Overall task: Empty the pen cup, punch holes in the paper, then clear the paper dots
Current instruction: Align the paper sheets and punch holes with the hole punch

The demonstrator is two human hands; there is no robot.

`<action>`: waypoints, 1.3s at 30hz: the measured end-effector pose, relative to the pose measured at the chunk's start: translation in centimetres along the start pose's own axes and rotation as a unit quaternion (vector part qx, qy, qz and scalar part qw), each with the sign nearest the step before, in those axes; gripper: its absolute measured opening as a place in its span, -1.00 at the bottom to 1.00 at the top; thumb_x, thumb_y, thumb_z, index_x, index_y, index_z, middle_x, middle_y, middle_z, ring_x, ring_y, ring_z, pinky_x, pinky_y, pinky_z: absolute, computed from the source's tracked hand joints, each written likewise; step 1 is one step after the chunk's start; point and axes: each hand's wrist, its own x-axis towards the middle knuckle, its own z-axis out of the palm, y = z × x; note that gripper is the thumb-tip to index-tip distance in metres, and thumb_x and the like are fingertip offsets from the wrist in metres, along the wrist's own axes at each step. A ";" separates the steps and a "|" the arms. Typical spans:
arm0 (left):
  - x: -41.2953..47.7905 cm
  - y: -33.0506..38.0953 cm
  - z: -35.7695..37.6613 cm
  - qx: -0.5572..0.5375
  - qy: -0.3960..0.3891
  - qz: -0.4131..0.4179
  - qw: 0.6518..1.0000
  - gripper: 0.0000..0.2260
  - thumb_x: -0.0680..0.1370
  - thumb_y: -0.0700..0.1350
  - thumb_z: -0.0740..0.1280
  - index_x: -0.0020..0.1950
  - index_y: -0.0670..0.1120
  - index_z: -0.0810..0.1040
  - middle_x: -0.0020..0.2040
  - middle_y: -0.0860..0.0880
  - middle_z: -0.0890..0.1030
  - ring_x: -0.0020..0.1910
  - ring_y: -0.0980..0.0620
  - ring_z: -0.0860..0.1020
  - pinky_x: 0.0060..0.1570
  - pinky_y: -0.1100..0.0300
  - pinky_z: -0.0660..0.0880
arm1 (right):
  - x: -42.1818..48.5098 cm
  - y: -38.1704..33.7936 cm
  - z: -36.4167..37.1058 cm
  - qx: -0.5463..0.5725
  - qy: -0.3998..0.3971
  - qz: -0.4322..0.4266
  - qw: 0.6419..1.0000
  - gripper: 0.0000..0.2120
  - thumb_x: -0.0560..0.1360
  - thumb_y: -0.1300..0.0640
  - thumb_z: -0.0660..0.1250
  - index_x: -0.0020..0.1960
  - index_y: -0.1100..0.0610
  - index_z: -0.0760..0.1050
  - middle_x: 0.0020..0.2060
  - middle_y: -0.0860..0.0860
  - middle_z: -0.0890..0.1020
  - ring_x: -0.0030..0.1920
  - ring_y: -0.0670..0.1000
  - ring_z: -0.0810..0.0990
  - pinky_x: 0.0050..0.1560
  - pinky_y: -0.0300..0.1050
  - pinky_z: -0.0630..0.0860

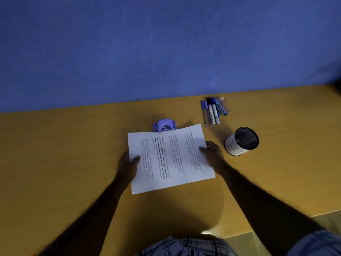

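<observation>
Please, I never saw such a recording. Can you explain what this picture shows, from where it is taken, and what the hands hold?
No machine is here: a person wears a camera on the head, so the picture looks down at their arms. The left hand and the right hand each pinch a side edge of a white printed sheet of paper, thumbs on top. Its far edge reaches a purple plastic hole punch; whether it is in the slot, I cannot tell. On the yellow-brown desk lies a bundle of pens and markers. Near them stands a black mesh pen cup with a white label; no pens show in it.
</observation>
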 end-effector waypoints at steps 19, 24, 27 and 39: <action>1.8 0.3 -0.1 0.016 0.018 -0.011 1.000 -0.77 0.59 -0.19 0.28 0.23 -0.19 0.44 0.06 -0.13 0.59 -0.05 -0.06 0.58 -0.22 0.16 0.48 | 1.4 -1.3 1.2 -0.043 0.021 -0.003 0.999 -0.62 0.56 0.18 0.30 0.36 0.16 0.38 0.16 0.11 0.56 0.02 0.08 0.59 -0.10 -0.04 0.55; 2.3 0.2 -0.6 0.030 0.027 -0.013 0.999 -0.79 0.59 -0.16 0.28 0.21 -0.16 0.43 0.05 -0.12 0.59 -0.03 -0.09 0.58 -0.14 0.08 0.51 | 1.7 -1.3 1.4 -0.041 0.008 0.005 0.999 -0.61 0.56 0.15 0.30 0.37 0.15 0.38 0.16 0.11 0.58 0.03 0.10 0.62 -0.04 0.04 0.62; 2.5 0.3 -1.1 0.028 0.032 -0.014 0.999 -0.81 0.59 -0.18 0.27 0.19 -0.15 0.44 0.04 -0.11 0.58 -0.03 -0.09 0.58 -0.09 0.03 0.52 | 1.8 -1.3 1.6 -0.045 0.002 0.001 0.999 -0.63 0.56 0.15 0.29 0.35 0.14 0.41 0.15 0.11 0.60 0.00 0.10 0.64 -0.04 0.08 0.64; 3.6 0.1 -1.2 0.021 0.025 -0.028 0.999 -0.75 0.58 -0.15 0.29 0.24 -0.15 0.45 0.06 -0.13 0.61 -0.04 -0.08 0.61 -0.16 0.06 0.56 | 1.8 -1.2 1.6 -0.058 0.013 -0.015 0.998 -0.68 0.56 0.17 0.29 0.30 0.15 0.44 0.12 0.10 0.61 -0.01 0.08 0.64 -0.08 0.03 0.63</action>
